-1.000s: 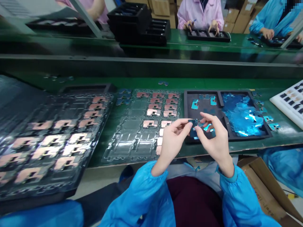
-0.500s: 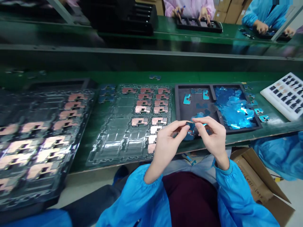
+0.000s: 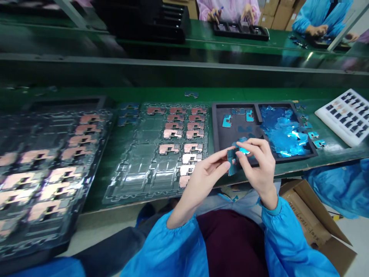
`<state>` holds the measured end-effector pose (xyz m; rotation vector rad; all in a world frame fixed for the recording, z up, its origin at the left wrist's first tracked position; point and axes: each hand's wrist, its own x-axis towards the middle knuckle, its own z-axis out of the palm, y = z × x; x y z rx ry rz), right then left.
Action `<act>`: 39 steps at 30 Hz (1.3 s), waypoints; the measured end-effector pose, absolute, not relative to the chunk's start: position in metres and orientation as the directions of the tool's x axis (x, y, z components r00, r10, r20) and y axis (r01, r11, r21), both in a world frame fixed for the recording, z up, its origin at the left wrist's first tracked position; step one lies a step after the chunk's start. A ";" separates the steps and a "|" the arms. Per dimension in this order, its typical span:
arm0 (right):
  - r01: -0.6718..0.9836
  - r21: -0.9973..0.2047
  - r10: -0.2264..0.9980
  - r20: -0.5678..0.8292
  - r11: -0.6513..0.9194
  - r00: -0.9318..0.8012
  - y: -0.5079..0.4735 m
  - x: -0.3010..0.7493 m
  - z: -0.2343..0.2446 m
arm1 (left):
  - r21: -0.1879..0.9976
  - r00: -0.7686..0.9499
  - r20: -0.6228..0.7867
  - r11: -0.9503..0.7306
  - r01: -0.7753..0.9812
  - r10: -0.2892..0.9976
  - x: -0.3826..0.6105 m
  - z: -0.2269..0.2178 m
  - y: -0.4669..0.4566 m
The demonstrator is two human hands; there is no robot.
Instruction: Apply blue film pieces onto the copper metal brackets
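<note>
My left hand [image 3: 206, 169] pinches a small bluish circuit board [image 3: 231, 165] by its left edge, holding it nearly upright above the front of a black divided tray [image 3: 215, 132]. Close against the board's right side is my right hand [image 3: 258, 161], its thumb and forefinger bent together at the upper edge. Whatever lies between those fingertips is too small to make out. In the tray's left compartment are several boards, one of them a bright blue board [image 3: 226, 121]. Crumpled blue film [image 3: 284, 129] fills much of the right compartment.
A clear plastic tray [image 3: 138, 169] carries copper-faced boards; another loaded tray [image 3: 86, 184] stands farther left. Loose boards [image 3: 319, 144] lie right of the black tray, beside a white holder [image 3: 337, 115]. A cardboard box [image 3: 311, 223] sits below. Co-workers' hands [image 3: 248, 14] work across the bench.
The board has turned from nearly edge-on to upright, with more of its face showing. My left hand's fingers have straightened somewhat, and the right hand has shifted slightly upward.
</note>
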<state>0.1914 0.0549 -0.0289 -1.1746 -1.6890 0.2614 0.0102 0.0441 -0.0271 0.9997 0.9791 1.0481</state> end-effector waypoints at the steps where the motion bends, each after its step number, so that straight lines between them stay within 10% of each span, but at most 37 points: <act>1: 0.612 -0.591 0.769 0.638 0.526 -0.043 0.054 0.192 -0.027 | 0.958 0.203 -0.150 0.193 -0.213 0.968 0.010 -0.028 0.044; 16: 0.715 -0.134 0.495 0.806 0.686 -0.324 0.037 0.204 -0.038 | 0.841 0.270 -0.193 0.301 -0.450 0.943 0.009 -0.029 0.045; 33: 0.610 -0.212 0.484 0.814 0.763 -0.322 0.021 0.216 -0.048 | 0.718 0.134 -0.278 0.298 -0.629 0.951 0.007 -0.031 0.060; 39: 0.797 -0.456 0.523 0.825 0.396 0.212 0.042 0.250 -0.052 | 0.700 0.045 -0.317 0.265 -0.663 0.948 0.004 -0.033 0.062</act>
